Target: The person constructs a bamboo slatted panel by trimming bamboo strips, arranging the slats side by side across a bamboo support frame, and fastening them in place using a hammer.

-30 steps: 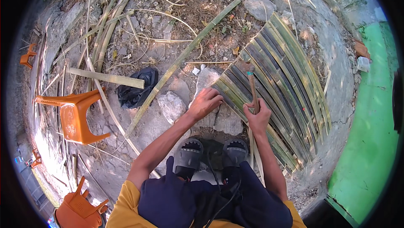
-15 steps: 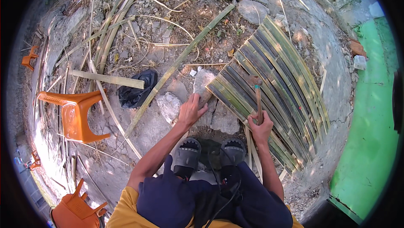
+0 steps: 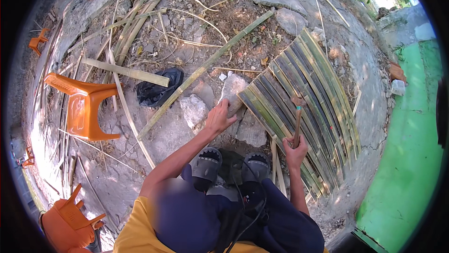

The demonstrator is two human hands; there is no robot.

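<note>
Bamboo-slat panel (image 3: 314, 113) lies beyond our right hand (image 3: 295, 150), which grips a hammer (image 3: 298, 121); our left hand (image 3: 218, 119), its grasp unclear, has drawn back from the panel's edge, apparently leaving it unsteadied.

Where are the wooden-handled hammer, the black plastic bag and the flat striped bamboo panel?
Wooden-handled hammer (image 3: 298, 122), head view: on the handle.
Black plastic bag (image 3: 157, 96), head view: on its lower part.
Flat striped bamboo panel (image 3: 316, 115), head view: slats near its middle.
</note>
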